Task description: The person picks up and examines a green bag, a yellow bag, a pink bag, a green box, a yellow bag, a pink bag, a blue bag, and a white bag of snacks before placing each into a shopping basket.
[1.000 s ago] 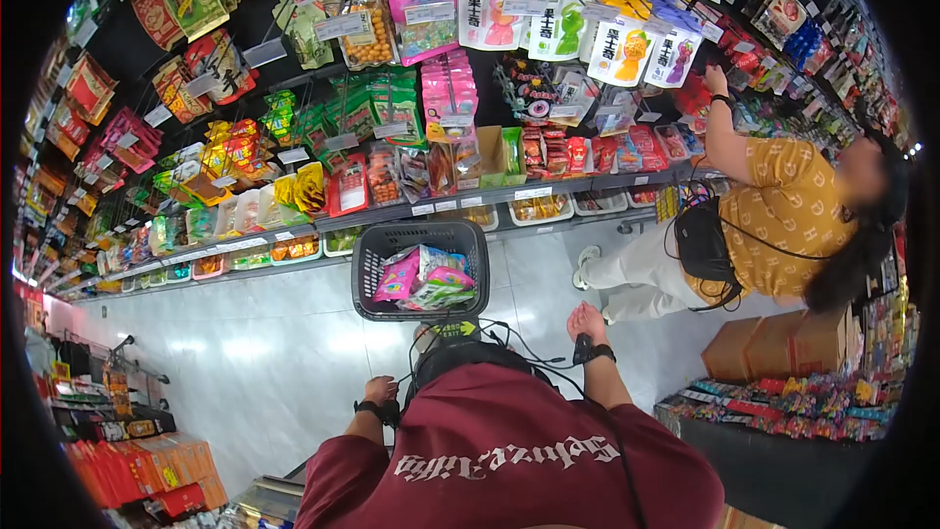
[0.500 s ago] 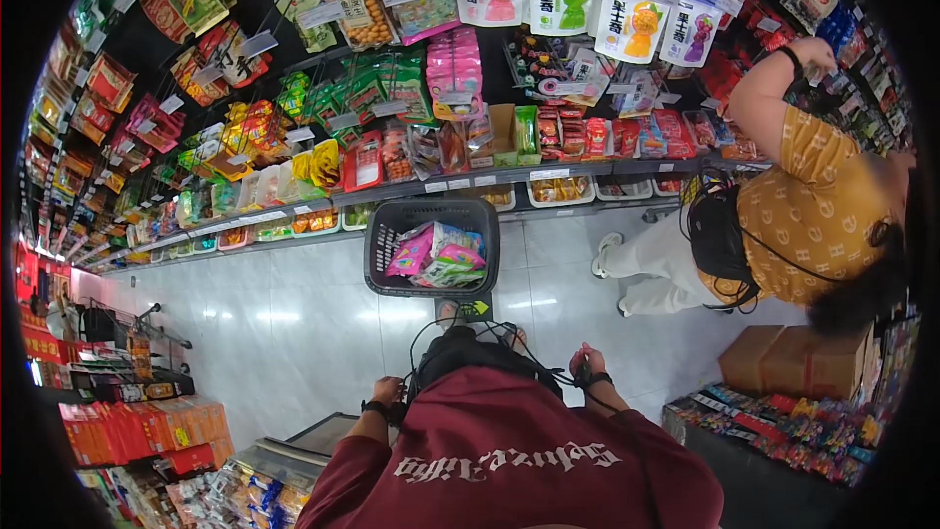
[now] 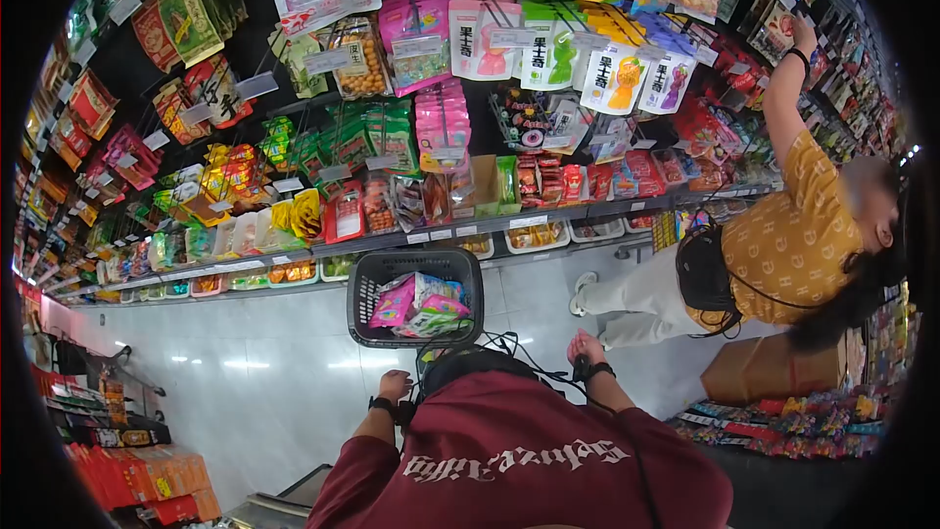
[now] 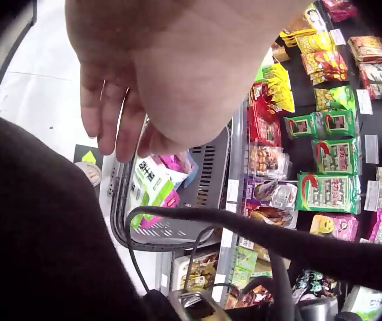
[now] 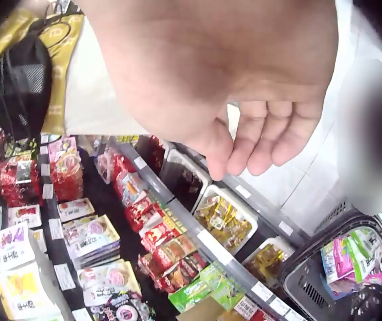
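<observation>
In the head view my left hand (image 3: 396,387) hangs at my side, holding nothing. The left wrist view has its fingers (image 4: 114,124) loose, overlapping the basket's edge in that view. My right hand (image 3: 587,348) is lowered on the other side, with fingers (image 5: 281,137) slightly bent and nothing in them. In front of me, close to the shelf, is a black shopping basket (image 3: 364,289). Several bright snack bags (image 3: 421,304), pink, green and white, lie in it. Neither hand touches the basket.
A long snack shelf (image 3: 568,208) runs across the front, with hanging pouches (image 3: 558,49) above. To the right, another person in a yellow shirt (image 3: 783,225) reaches up to the rack. Cardboard cartons (image 3: 774,367) stand behind them. A cart (image 3: 147,387) and orange packs (image 3: 147,470) are at left.
The other person's hand has moved from the red packs to goods further right. The head view tilted down and back up. My hands stay low with nothing in them.
</observation>
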The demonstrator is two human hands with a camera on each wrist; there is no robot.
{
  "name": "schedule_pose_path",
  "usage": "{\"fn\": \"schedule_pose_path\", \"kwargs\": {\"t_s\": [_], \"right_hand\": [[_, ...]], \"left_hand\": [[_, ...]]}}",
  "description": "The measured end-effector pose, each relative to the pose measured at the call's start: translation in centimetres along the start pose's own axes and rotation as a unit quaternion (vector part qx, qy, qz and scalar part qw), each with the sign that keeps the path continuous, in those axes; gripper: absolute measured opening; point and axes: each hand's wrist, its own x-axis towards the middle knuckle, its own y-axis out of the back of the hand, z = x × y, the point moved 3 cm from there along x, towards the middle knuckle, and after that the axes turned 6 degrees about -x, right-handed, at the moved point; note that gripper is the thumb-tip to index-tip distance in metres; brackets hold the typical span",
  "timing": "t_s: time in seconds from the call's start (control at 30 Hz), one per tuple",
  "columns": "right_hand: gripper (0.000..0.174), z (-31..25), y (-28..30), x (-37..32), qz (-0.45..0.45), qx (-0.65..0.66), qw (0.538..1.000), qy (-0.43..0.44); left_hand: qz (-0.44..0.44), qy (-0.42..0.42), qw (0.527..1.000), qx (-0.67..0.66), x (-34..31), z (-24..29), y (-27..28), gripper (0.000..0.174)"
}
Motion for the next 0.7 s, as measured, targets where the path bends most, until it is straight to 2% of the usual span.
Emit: {"fn": "schedule_pose_path", "kwargs": {"t_s": [0.13,0.23,0.27,0.37,0.5,0.53,0.7], "right_hand": [[0.025,-1.8,-4.9,0.1,-0.060,-0.067,0.996,0.020],[0.023,-2.1,-7.9,-0.1,-0.058,-0.083,0.995,0.016],[0.018,-2.1,-8.7,0.0,-0.081,-0.089,0.992,0.024],[0.023,-2.1,-11.1,-0.4,-0.100,-0.119,0.987,0.029],[0.023,-2.7,-14.4,-2.6,-0.090,-0.136,0.985,0.050],[0.022,-3.2,-15.1,-3.0,-0.090,-0.151,0.983,0.060],[0.023,-6.1,-18.3,-4.3,-0.127,-0.173,0.972,0.094]], "left_hand": [[-0.006,0.020,1.000,-0.001,1.8,0.0,1.1,0.018],[-0.023,0.025,0.998,-0.045,2.2,-1.2,2.7,0.018],[0.009,0.053,0.998,-0.046,1.9,-1.4,3.3,0.021],[-0.011,0.079,0.997,0.003,4.2,-4.4,6.8,0.023],[0.058,0.129,0.990,-0.012,1.4,-4.9,8.8,0.024],[0.061,0.154,0.986,0.015,1.3,-5.0,9.4,0.025],[0.073,0.170,0.983,0.014,2.4,-3.2,10.4,0.025]]}}
